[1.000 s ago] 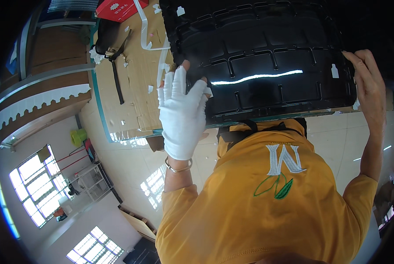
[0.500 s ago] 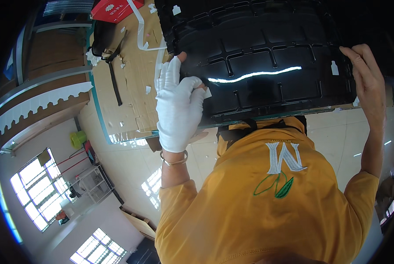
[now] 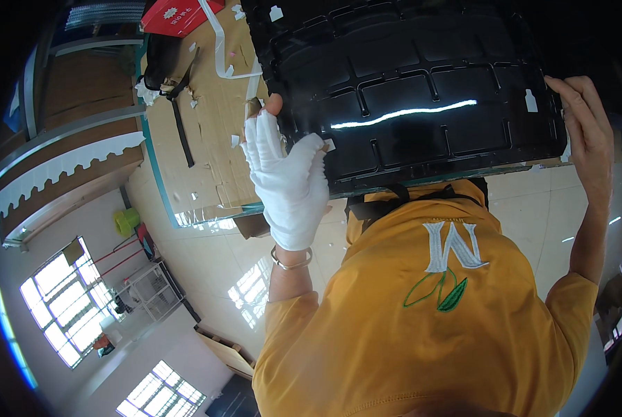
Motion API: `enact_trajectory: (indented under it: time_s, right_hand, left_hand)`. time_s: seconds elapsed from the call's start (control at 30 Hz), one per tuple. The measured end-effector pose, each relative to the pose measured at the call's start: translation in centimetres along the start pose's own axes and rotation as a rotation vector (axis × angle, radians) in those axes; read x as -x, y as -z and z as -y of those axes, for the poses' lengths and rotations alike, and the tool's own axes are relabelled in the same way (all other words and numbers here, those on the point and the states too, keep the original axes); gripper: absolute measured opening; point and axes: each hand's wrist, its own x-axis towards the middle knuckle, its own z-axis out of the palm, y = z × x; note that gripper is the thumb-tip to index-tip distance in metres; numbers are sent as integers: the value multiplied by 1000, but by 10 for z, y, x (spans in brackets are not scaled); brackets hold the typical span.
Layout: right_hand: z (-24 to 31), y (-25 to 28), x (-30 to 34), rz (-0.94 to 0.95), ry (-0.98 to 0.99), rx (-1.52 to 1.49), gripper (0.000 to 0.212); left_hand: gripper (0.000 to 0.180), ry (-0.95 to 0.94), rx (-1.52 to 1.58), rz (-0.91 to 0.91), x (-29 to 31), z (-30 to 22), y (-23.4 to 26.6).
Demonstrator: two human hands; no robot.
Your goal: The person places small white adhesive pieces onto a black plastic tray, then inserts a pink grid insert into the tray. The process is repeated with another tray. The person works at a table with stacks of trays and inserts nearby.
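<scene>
A glossy black moulded panel (image 3: 408,128) with raised ribs lies before me, with small white labels near its corners. My left hand (image 3: 290,184), in a white glove with bare fingertips, is at its left edge. The fingers are stretched out and apart; the thumb rests over the panel beside a small white piece (image 3: 329,144), and I cannot make out whether it touches that piece. My bare right hand (image 3: 583,118) is at the panel's right edge, its fingers bent around the rim and its thumb hidden. A white bottle-shaped label (image 3: 530,101) sits just inside that edge.
Under the panel is a table covered in brown cardboard (image 3: 213,160), littered with white scraps. A black strap (image 3: 179,128), a white strip (image 3: 219,45) and a red box (image 3: 180,15) lie on its left side. Metal shelving (image 3: 67,115) stands farther left.
My left hand has drawn slightly toward me and right, its fingertips sliding off the panel's left rim. My right hand has shifted a little to the right.
</scene>
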Motion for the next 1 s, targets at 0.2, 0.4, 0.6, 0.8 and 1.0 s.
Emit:
enact_trajectory:
  time_s: [0.2,0.4,0.6,0.8,1.0]
  right_hand:
    - [-3,-2,-5,22,-2,0,39]
    - [3,-2,-11,23,3,-19,37]
    - [7,-2,-10,6,-2,-28,36]
    - [13,-2,-6,-12,19,-49,35]
    - [19,8,4,-1,38,-23,35]
  left_hand:
    - [13,50,41,-9,1,0,-4]
    - [9,24,47,54,-11,3,-5]
    - [8,45,131,127,-15,9,-1]
    - [10,-20,69,58,-15,8,-2]
    - [15,-22,-86,-19,1,-4,4]
